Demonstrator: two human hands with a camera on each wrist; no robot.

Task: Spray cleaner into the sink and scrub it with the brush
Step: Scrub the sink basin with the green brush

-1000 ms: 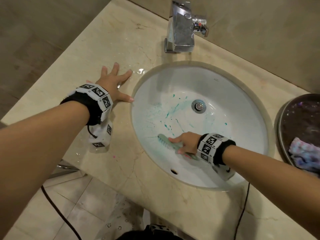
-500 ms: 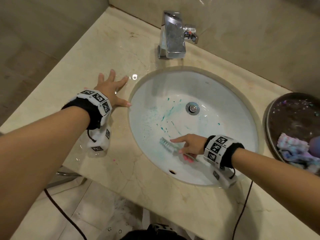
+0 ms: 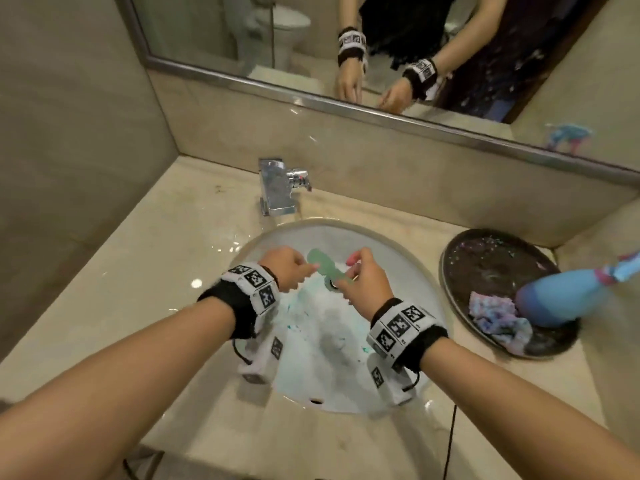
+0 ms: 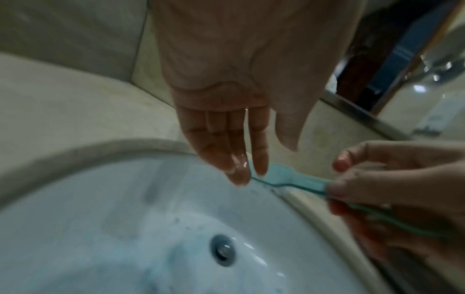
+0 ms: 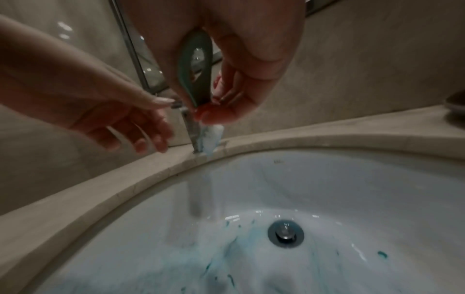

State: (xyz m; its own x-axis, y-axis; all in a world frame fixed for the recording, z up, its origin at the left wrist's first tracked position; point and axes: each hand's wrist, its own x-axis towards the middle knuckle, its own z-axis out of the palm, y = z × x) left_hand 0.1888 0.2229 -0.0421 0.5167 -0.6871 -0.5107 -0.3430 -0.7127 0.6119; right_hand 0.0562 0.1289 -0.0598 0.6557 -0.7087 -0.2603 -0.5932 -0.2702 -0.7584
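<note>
The white sink (image 3: 322, 375) carries teal cleaner smears around its drain (image 5: 285, 232). My right hand (image 3: 360, 275) pinches the handle of the green brush (image 3: 323, 266) and holds it in the air over the back of the basin. In the right wrist view the looped handle (image 5: 198, 79) lies between my fingers and the pale bristles (image 5: 212, 137) point toward the rim. My left hand (image 3: 294, 271) hovers over the basin beside the brush head (image 4: 289, 177), its wet fingers (image 4: 241, 159) straight. A blue spray bottle (image 3: 554, 299) lies on the dark tray (image 3: 485, 258).
A chrome faucet (image 3: 277, 188) stands behind the sink on the beige marble counter (image 3: 156, 271). A crumpled cloth (image 3: 495, 313) lies on the tray next to the bottle. A mirror (image 3: 242, 36) spans the wall above, and walls close the counter at left and right.
My right hand lifted the brush off the basin floor toward the back rim. My left hand left the counter and came over the sink to the brush head. The view tilted up.
</note>
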